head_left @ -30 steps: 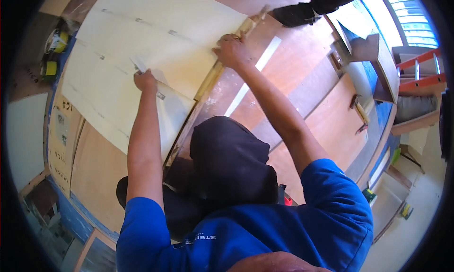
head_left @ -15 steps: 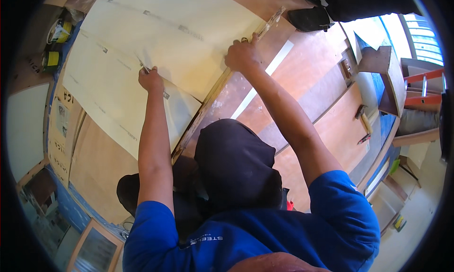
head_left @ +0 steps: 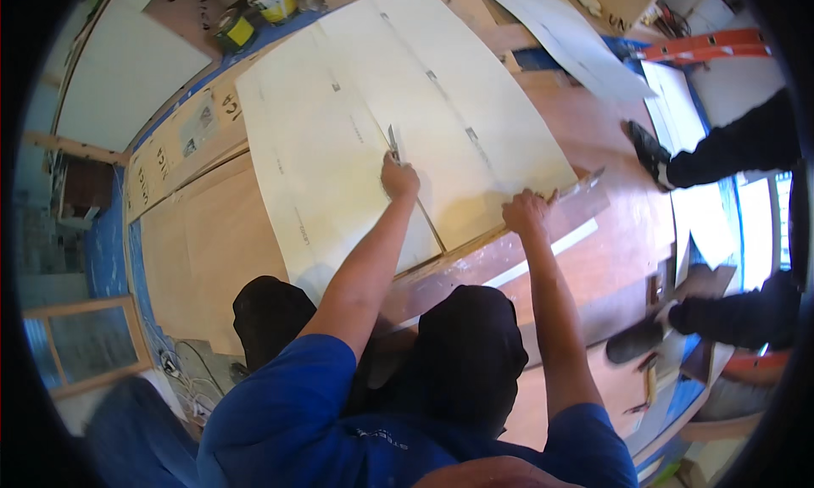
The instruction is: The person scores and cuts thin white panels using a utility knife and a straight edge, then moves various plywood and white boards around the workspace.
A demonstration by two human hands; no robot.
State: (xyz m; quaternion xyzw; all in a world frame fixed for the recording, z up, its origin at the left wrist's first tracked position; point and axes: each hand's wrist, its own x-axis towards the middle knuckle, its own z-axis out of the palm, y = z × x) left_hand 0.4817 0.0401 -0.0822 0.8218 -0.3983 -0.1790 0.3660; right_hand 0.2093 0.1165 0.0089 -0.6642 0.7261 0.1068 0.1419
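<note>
My left hand (head_left: 398, 181) is closed round a small hand tool with a pointed metal blade (head_left: 393, 140); its exact kind is hard to make out. The blade lies over a thin straight line running through a large cream sheet (head_left: 305, 123), and that line opens into a narrow dark gap toward the near edge. My right hand (head_left: 527, 211) has its fingers bent over the sheet's near edge, beside a rough wooden strip (head_left: 585, 183). One finger stretches along the strip.
Another person's shoes (head_left: 651, 153) and legs stand at the right. A hammer (head_left: 649, 382) lies at lower right. Paint-like tins (head_left: 236, 32) stand beyond the sheet. A second pale sheet (head_left: 564, 34) lies far right, near an orange ladder (head_left: 712, 45). Brown boards (head_left: 203, 234) lie left.
The view has turned, so the sheet and both hands appear farther right. Another person's second leg has come into view at the right. My left hand still holds the tool at the line.
</note>
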